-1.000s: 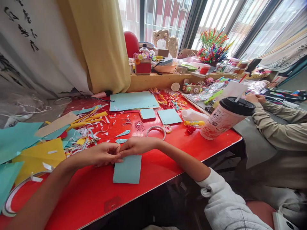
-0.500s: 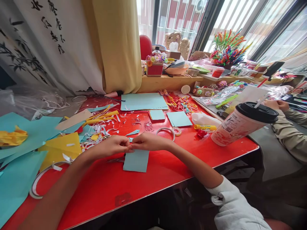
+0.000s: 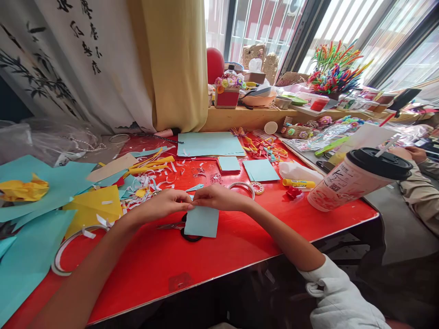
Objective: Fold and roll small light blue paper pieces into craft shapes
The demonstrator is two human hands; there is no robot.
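You pinch the top edge of the small blue sheet [image 3: 202, 222] with both hands, and the rest of it hangs toward your six o'clock. Your left hand [image 3: 166, 203] has thumb and fingers closed on the near-left corner, and your right hand [image 3: 219, 197] is closed on the same edge, just beside it. Meeting fingertips to fingertips like this probably keeps the thin edge aligned and under control. Whether the lower edge touches the red table [image 3: 147, 274] you cannot tell from here.

The scissors [image 3: 171, 225] lie at the sheet's nine o'clock, blades pointing left and black handles partly hidden behind the paper; there they seem within easy reach without filling either hand. At one o'clock from the sheet sits a stack of small blue squares [image 3: 229, 163], and between one and two a larger blue square [image 3: 262, 170], kept apart seemingly so sizes don't mix. Large blue sheets [image 3: 211, 144] lie at twelve, out of your working spot. Scraps [image 3: 147, 183] gather at ten, leaving room around your wrists. The yellow glue stick [image 3: 298, 183] lies at two, and the lidded cup [image 3: 338, 180] leans into view beyond it, likely clear of your elbow.
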